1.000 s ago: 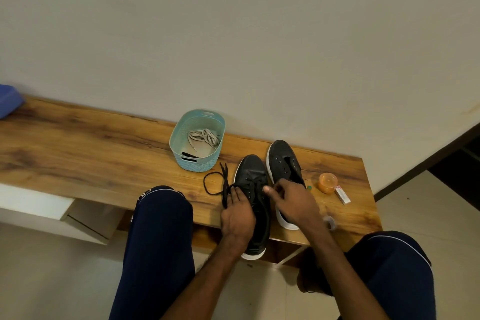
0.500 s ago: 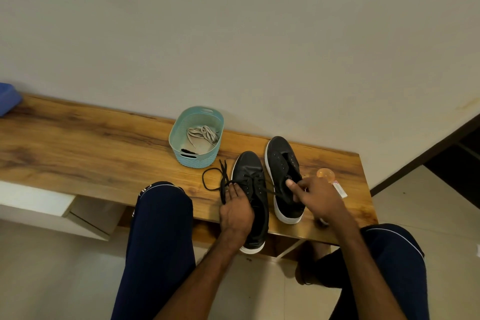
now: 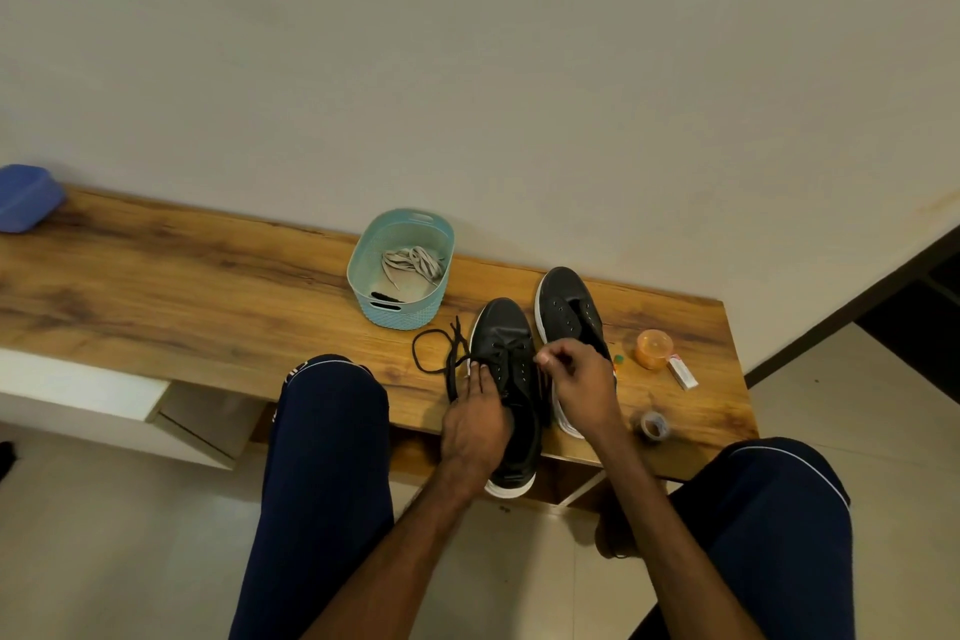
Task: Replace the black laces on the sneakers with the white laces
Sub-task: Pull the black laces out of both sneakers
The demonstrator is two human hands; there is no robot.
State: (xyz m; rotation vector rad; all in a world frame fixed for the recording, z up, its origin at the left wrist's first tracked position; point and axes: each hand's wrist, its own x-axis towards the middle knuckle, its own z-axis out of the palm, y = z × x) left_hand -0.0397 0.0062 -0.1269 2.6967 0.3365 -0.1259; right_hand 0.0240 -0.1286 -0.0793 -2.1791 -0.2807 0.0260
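Two black sneakers with white soles stand side by side on the wooden bench (image 3: 208, 307). The left sneaker (image 3: 506, 343) still carries a black lace (image 3: 436, 353), whose loose end loops onto the wood to its left. My left hand (image 3: 475, 424) rests on this sneaker's left side, fingers laid flat along the eyelets. My right hand (image 3: 579, 382) hovers over the gap between the shoes and pinches the black lace at its fingertips. The right sneaker (image 3: 566, 307) shows bare eyelets. White laces (image 3: 415, 263) lie in a teal basket (image 3: 363, 276) behind the shoes.
An orange round container (image 3: 653, 349), a small white box (image 3: 683, 372) and a roll of clear tape (image 3: 653, 425) sit at the bench's right end. A blue object (image 3: 26, 195) lies at the far left. My knees flank the shoes; a wall runs behind.
My right hand swung out to the right over the far sneaker, drawing the lace, then came back to the left sneaker's eyelets. My left hand stayed on the shoe.
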